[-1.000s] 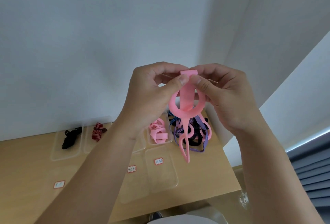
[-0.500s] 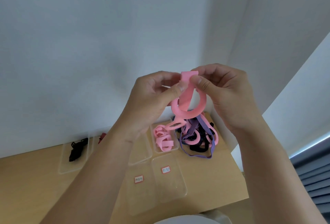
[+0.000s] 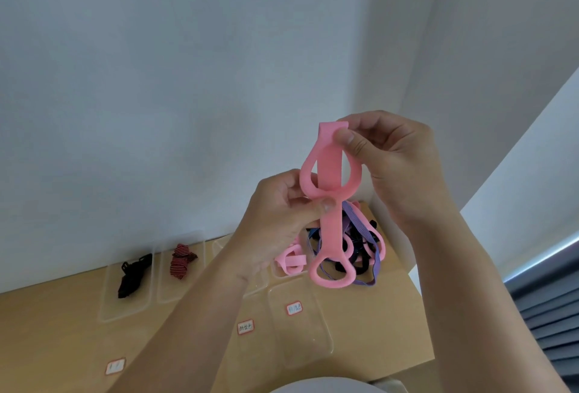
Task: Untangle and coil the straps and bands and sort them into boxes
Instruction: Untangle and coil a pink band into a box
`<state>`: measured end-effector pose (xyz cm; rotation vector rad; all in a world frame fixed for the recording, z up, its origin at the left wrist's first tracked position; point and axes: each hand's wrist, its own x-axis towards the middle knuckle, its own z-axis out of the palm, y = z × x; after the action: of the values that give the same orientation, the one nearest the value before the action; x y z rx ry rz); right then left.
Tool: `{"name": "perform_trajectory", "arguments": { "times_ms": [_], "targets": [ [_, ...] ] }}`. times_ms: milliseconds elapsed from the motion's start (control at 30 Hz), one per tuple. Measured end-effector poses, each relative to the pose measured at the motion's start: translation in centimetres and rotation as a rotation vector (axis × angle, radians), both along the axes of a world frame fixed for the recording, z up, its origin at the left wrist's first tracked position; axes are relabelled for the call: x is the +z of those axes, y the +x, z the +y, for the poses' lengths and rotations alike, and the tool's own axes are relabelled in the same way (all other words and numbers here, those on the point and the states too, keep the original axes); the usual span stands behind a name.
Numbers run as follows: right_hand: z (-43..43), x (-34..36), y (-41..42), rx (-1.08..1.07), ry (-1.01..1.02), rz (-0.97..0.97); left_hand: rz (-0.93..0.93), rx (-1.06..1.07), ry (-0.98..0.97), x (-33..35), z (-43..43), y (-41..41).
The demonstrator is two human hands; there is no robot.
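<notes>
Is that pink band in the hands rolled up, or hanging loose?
Partly rolled: the pink band makes one loop between the right hand and left hand, while its lower length dangles free.

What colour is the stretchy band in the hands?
Pink. The band shows best in the head view.

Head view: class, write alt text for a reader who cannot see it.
A right hand pinches the top of a pink band and a left hand pinches it lower, above a wooden table. Clear boxes below hold a black strap, a striped strap and pink bands, beside a tangled pile.
</notes>
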<state>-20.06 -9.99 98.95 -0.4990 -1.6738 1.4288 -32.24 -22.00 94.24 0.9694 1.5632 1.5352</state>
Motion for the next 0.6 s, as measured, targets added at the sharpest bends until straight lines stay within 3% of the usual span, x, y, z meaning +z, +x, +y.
{"name": "perform_trajectory", "arguments": {
  "times_ms": [300, 600],
  "targets": [
    [0.4, -0.2, 0.1, -0.01, 0.074, 0.014, -0.103, -0.07, -0.052, -0.9, 0.4, 0.3],
    [0.1, -0.4, 0.9, -0.012, 0.29, -0.059, -0.308, -0.022, -0.11, -1.4, 1.1, 0.2]
  ]
}}
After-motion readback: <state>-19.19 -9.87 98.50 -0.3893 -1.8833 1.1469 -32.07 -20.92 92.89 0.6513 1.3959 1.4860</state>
